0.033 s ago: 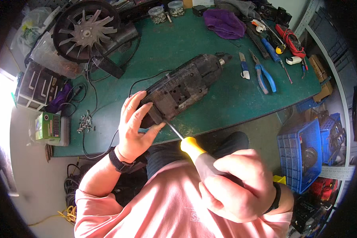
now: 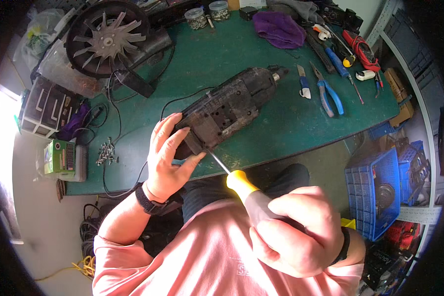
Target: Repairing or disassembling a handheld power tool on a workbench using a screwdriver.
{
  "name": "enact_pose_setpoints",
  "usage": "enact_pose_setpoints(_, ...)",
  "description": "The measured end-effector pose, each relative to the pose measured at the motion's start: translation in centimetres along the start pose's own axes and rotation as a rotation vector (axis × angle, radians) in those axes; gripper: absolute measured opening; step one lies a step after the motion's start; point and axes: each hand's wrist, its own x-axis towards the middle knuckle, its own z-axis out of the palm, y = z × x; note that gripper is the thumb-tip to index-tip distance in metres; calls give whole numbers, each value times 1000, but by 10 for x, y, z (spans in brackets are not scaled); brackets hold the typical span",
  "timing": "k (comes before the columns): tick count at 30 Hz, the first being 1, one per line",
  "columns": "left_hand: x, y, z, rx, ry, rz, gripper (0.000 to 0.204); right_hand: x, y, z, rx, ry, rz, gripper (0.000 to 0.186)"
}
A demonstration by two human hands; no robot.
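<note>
A worn black corded power tool (image 2: 227, 111) lies slantwise on the green workbench, its narrow metal-tipped end toward the far right. My left hand (image 2: 168, 155) grips its near left end, fingers over the top and thumb at the near side. In my right hand (image 2: 301, 232) is a screwdriver (image 2: 242, 186) with a yellow and dark grey handle, held in closed fingers. The screwdriver's shaft slants up and left to the tool's near end, beside my left thumb. Its tip meets the casing there, and I cannot make out a screw.
Loose screws (image 2: 106, 152) lie left on the workbench (image 2: 202, 59). Pliers (image 2: 326, 93) and a utility knife (image 2: 303, 83) lie right, near a purple cloth (image 2: 279, 29). A fan wheel (image 2: 108, 42) stands far left. Blue crates (image 2: 375, 192) are beyond the bench's right edge.
The screwdriver's handle and my right hand have shifted very slightly to the right. My left hand and the power tool look unmoved.
</note>
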Motion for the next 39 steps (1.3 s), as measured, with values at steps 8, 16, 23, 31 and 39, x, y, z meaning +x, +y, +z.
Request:
enact_pose_setpoints(8,0,1,2,6,14,-22,57,12,21,2,59,182,64,49)
enact_pose_setpoints(16,0,1,5,-35,48,-95,58,12,22,3,88,161,114,50)
enact_pose_setpoints(23,0,1,4,-24,34,-98,58,13,25,5,99,147,96,52)
enact_pose_setpoints(31,0,1,4,-17,26,-89,60,15,25,7,114,144,82,53)
enact_pose_setpoints(39,-1,2,3,18,13,-87,61,15,24,6,99,139,69,51)
